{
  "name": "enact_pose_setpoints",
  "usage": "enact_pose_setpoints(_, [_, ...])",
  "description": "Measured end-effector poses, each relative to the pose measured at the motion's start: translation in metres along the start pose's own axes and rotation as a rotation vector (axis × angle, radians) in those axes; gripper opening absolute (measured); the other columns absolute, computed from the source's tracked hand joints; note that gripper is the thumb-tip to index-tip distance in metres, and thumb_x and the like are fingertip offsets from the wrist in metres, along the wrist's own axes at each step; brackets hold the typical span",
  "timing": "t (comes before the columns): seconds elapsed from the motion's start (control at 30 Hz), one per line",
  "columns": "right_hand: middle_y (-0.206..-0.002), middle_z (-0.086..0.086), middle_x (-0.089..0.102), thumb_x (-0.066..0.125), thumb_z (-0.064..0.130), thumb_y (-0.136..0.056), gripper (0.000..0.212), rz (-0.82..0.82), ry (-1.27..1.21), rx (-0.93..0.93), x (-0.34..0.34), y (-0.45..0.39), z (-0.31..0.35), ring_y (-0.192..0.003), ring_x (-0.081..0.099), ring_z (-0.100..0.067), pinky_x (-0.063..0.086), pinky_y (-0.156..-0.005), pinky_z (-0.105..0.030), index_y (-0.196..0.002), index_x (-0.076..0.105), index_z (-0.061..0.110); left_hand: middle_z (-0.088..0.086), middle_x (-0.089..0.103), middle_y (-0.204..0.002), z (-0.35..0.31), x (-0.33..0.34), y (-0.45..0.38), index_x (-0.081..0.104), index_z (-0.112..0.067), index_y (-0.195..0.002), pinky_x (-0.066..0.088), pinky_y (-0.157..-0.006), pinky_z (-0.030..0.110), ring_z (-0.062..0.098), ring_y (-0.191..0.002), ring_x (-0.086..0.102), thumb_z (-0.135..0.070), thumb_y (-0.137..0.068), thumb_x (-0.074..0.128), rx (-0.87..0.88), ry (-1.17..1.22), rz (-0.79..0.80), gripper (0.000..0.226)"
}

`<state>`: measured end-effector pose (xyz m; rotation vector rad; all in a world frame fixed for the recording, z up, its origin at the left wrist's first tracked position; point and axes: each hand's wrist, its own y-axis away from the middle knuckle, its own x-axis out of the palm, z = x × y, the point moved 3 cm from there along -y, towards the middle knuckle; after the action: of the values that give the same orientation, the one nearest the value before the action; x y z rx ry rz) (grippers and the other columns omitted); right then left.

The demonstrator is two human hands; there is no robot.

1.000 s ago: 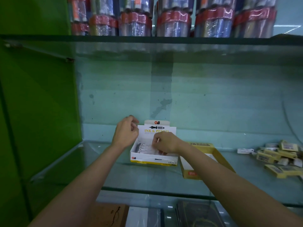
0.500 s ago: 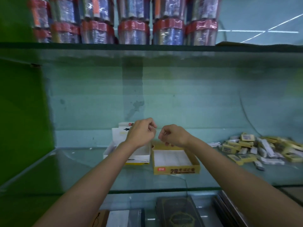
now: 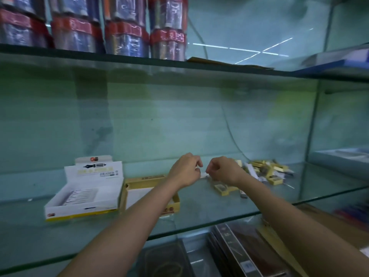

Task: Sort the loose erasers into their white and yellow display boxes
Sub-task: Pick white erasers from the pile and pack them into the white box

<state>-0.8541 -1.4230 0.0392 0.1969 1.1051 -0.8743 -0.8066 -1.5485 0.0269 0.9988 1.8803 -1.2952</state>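
Observation:
The white display box [image 3: 83, 196] stands open at the left of the glass shelf [image 3: 199, 212], with a row of erasers along its left side. Right beside it lies the yellow box [image 3: 137, 184], partly hidden by my left forearm. Loose yellow and white erasers [image 3: 265, 170] lie heaped at the right. My left hand [image 3: 185, 170] and my right hand [image 3: 223, 170] hover side by side near the heap, both with curled fingers. A small white eraser [image 3: 204, 175] shows between them. My right fingertips pinch its right end, and my left hand holds nothing.
Wrapped bundles of pens [image 3: 127, 37] stand on the upper glass shelf. Dark flat packs [image 3: 235, 248] lie on the level below. A glass side panel [image 3: 313, 126] closes the shelf at the right, and a yellow eraser [image 3: 221, 189] lies under my right wrist.
Both hands left the white box and moved right, past the yellow box, to the edge of the eraser heap. The view turned right with them.

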Motion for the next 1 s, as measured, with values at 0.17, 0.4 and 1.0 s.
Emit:
enact_pose_setpoints(0.17, [-0.111, -0.013, 0.057, 0.045, 0.015, -0.088, 0.017, -0.199, 0.183, 0.166, -0.015, 0.003, -0.047, -0.103, 0.055, -0.031, 0.044, -0.086, -0.032, -0.094, 0.061, 0.013, 0.013, 0.048, -0.131, -0.013, 0.027, -0.012, 0.05, -0.007, -0.124, 0.04, -0.1, 0.039, 0.03, -0.124, 0.045, -0.009, -0.09, 0.044, -0.057, -0.257, 0.182, 0.035])
enact_pose_setpoints(0.4, [-0.127, -0.015, 0.042, 0.042, 0.016, -0.092, 0.023, -0.142, 0.225, 0.358, -0.021, 0.004, -0.086, -0.114, 0.046, -0.036, 0.041, -0.097, -0.042, -0.113, 0.051, 0.016, 0.013, 0.042, -0.131, -0.024, 0.043, -0.015, 0.051, -0.005, -0.123, 0.037, -0.099, 0.04, 0.031, -0.124, 0.039, -0.008, -0.09, 0.043, -0.092, -0.428, 0.227, 0.034])
enact_pose_setpoints(1.0, [-0.098, -0.015, 0.06, 0.046, 0.003, -0.088, 0.023, -0.401, 0.093, 0.32, -0.015, 0.006, -0.083, -0.079, 0.05, -0.028, 0.039, -0.063, -0.032, -0.107, 0.038, 0.012, 0.016, 0.054, -0.123, -0.006, 0.033, -0.024, 0.051, -0.009, -0.115, 0.043, -0.09, 0.034, 0.032, -0.113, 0.052, -0.016, -0.09, 0.054, -0.203, -0.114, 0.074, 0.027])
